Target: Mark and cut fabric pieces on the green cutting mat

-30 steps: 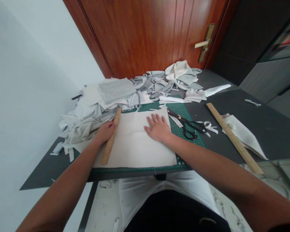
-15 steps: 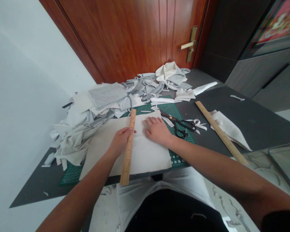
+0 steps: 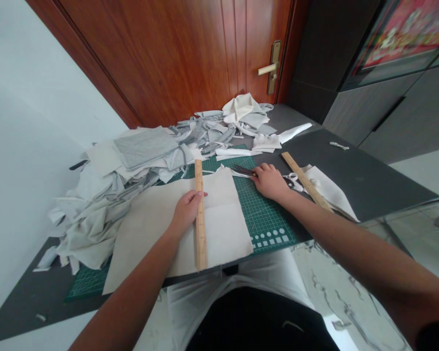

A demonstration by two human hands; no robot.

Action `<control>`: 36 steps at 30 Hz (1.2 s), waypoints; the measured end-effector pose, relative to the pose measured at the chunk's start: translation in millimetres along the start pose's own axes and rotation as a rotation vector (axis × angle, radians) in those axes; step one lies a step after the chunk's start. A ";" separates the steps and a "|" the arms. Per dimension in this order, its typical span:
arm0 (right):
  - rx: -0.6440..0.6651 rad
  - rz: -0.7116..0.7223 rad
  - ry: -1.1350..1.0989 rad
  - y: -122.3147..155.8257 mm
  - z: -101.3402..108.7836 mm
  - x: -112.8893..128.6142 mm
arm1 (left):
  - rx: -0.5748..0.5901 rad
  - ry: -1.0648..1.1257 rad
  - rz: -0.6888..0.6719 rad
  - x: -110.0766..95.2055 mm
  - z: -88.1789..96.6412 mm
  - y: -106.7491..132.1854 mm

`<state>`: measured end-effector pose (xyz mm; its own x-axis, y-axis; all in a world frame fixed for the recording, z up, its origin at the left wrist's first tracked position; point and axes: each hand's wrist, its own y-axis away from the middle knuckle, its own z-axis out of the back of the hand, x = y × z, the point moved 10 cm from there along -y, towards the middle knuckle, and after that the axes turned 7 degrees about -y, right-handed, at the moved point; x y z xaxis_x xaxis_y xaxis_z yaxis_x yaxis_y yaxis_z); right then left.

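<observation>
Left hand curled over the ruler, fingers across its top, pinning it flat. Ruler runs 12 to 6 down the cloth. Cloth is spread on the green mat, at the counter's near edge.

Right hand out at 2 o'clock from the cloth, fingers bent down over the scissors. Only the blades show, pointing toward 9; whether the hand grips them cannot be told.

Second ruler just beside that hand, at its 3. Scraps heaped from 9 round to 12, in front of the door.
</observation>
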<state>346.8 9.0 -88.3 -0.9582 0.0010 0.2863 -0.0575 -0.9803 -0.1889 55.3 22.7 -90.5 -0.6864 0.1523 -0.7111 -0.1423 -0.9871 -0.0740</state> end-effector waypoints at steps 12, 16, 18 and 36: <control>0.093 -0.246 -0.085 -9.4 1.6 -44.9 | -0.063 -0.022 0.014 0.6 7.2 2.6; 0.084 -0.329 -0.040 -9.5 7.4 -59.3 | -0.053 -0.024 -0.002 -0.6 5.7 2.8; 0.052 -0.369 -0.017 -7.2 12.0 -62.8 | -0.056 -0.025 -0.015 -1.1 5.4 2.9; -0.022 0.013 0.029 -86.4 16.7 41.3 | -0.158 -0.231 -0.164 -8.8 6.2 2.4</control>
<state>316.9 90.4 -44.4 -0.9667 -0.0057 0.2560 -0.0507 -0.9757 -0.2130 56.6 19.3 -80.1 -0.8099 0.2998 -0.5042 -0.1646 -0.9411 -0.2952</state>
